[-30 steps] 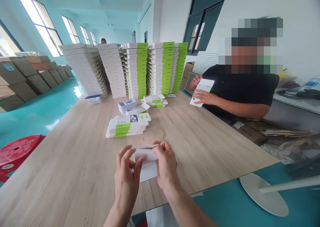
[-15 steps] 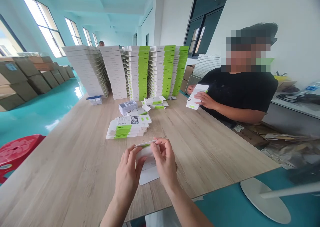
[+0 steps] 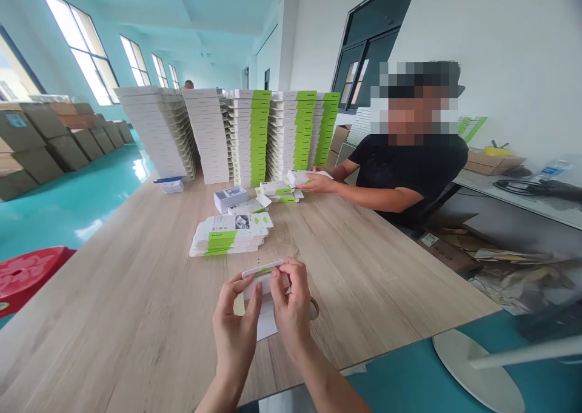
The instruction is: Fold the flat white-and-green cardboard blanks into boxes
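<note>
Here we go, the left hand (image 3: 236,323) and right hand (image 3: 291,313) are clenched on a flat white-and-green carton (image 3: 264,272), gripped between fingers and thumbs, right above the wooden surface (image 3: 136,322), white flap hanging down! Just ahead sits a low stack of matching cartons (image 3: 230,236).

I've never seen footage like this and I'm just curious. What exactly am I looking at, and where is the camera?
This picture comes from a camera worn on a person's head, looking forward and down at their own bare hands. Their left hand and right hand hold a white cardboard box with a green stripe. A low pile of similar boxes lies on the wooden table, with tall stacks of boxes beyond it. Across the table, another person holds a box too.
</note>
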Motion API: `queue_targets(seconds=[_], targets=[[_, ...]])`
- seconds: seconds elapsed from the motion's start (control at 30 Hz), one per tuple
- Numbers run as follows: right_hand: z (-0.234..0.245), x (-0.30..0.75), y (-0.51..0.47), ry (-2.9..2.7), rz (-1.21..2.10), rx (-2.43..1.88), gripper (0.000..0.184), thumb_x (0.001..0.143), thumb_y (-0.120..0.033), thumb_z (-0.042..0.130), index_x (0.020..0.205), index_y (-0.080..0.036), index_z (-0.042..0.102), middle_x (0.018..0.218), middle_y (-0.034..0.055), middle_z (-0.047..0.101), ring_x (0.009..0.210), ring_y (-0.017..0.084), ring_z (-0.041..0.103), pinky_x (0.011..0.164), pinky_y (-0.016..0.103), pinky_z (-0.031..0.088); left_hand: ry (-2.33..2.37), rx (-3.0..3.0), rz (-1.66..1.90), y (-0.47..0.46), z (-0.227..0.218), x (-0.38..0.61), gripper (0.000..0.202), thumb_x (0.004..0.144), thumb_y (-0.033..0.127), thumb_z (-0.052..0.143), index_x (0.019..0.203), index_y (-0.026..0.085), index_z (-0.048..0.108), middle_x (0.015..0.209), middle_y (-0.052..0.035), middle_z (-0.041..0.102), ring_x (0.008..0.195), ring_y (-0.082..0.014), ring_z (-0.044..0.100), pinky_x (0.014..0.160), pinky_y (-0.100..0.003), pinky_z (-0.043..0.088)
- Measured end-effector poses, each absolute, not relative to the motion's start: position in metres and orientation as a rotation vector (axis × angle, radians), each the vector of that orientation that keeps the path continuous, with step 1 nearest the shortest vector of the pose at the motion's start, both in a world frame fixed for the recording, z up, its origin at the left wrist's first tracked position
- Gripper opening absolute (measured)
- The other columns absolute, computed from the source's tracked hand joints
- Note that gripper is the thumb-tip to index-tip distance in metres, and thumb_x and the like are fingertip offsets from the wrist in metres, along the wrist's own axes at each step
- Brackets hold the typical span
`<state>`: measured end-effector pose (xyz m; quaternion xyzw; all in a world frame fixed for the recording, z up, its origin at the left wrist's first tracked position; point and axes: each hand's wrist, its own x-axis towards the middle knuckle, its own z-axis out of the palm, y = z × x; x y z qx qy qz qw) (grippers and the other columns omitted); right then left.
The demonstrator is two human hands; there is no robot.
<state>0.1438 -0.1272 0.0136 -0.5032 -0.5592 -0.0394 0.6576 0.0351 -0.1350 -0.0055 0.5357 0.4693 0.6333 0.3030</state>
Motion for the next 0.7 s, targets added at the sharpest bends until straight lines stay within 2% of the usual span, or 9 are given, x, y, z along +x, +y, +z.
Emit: queue_targets(seconds=[0.07,0.13,0.23,0.3,0.37,0.43,0.53,0.6,0.7], targets=[[0.014,0.144,-0.129,-1.27,-0.138,-1.132,0.01,0.1,-0.013,0.052,0.093,-0.021,0.054,0.106,0.0052,0.057,0.086,0.01,0.059,0.069,0.019,0.049,1.221,1.291,1.631,-0.134,-0.004,0.039,0.035,0.092,0.052,0.068,0.1,0.019,0.067,0.111,-0.0083,0.068,0.107,-0.0188,0.064,0.091,-0.027,0.05],[0.013,0.144,-0.131,-1.279,-0.165,-1.136,0.011,0.099,-0.012,0.053,0.093,-0.021,0.054,0.108,0.0056,0.056,0.086,0.01,0.059,0.071,0.02,0.049,1.197,1.259,1.595,-0.134,-0.003,0.041,0.041,0.097,0.059,0.057,0.101,0.019,0.056,0.105,-0.0081,0.066,0.095,-0.0175,0.065,0.082,-0.028,0.052],[0.007,0.141,-0.135,-1.258,-0.11,-1.164,0.009,0.101,-0.016,0.051,0.095,-0.021,0.054,0.105,0.0065,0.056,0.091,0.012,0.06,0.074,0.023,0.05,1.19,1.228,1.533,-0.133,-0.001,0.043,0.042,0.1,0.059,0.048,0.115,0.02,0.046,0.112,-0.0095,0.062,0.092,-0.0174,0.063,0.075,-0.028,0.053],[0.003,0.137,-0.138,-1.145,0.091,-1.2,0.006,0.104,-0.028,0.048,0.102,-0.022,0.05,0.106,0.0086,0.057,0.091,0.015,0.061,0.072,0.026,0.052,1.173,1.253,1.459,-0.132,0.0,0.043,0.044,0.101,0.058,0.046,0.124,0.02,0.046,0.119,-0.012,0.06,0.095,-0.0193,0.062,0.077,-0.031,0.053],[0.001,0.133,-0.14,-0.968,0.395,-1.227,0.023,0.103,-0.043,0.046,0.113,-0.022,0.043,0.108,0.011,0.059,0.087,0.017,0.063,0.069,0.029,0.054,1.153,1.292,1.381,-0.13,0.0,0.04,0.045,0.101,0.058,0.046,0.12,0.018,0.053,0.115,-0.013,0.062,0.092,-0.0213,0.061,0.078,-0.034,0.052],[0.006,0.131,-0.142,-0.856,0.673,-1.242,0.039,0.099,-0.056,0.043,0.118,-0.022,0.041,0.106,0.0116,0.061,0.082,0.019,0.064,0.066,0.031,0.054,1.142,1.312,1.333,-0.128,0.0,0.037,0.046,0.1,0.061,0.046,0.108,0.017,0.058,0.105,-0.0124,0.062,0.087,-0.022,0.059,0.078,-0.035,0.051],[0.017,0.132,-0.143,-0.859,0.839,-1.275,0.039,0.095,-0.06,0.041,0.103,-0.022,0.047,0.09,0.0083,0.063,0.075,0.021,0.062,0.061,0.032,0.05,1.104,1.31,1.292,-0.124,0.002,0.032,0.047,0.098,0.064,0.049,0.104,0.018,0.057,0.099,-0.0093,0.062,0.085,-0.0198,0.057,0.076,-0.031,0.051],[0.022,0.132,-0.143,-0.864,0.82,-1.295,0.037,0.093,-0.059,0.04,0.091,-0.023,0.045,0.081,0.0063,0.061,0.071,0.02,0.059,0.059,0.031,0.047,1.056,1.306,1.254,-0.121,0.004,0.029,0.045,0.097,0.063,0.052,0.103,0.018,0.056,0.094,-0.006,0.061,0.079,-0.017,0.057,0.07,-0.027,0.051],[0.022,0.13,-0.142,-0.846,0.763,-1.307,0.037,0.092,-0.06,0.041,0.085,-0.024,0.043,0.075,0.0043,0.057,0.067,0.019,0.052,0.059,0.031,0.043,1.012,1.299,1.218,-0.119,0.005,0.027,0.041,0.096,0.059,0.057,0.097,0.018,0.055,0.083,-0.0017,0.059,0.069,-0.0136,0.055,0.061,-0.023,0.048]])
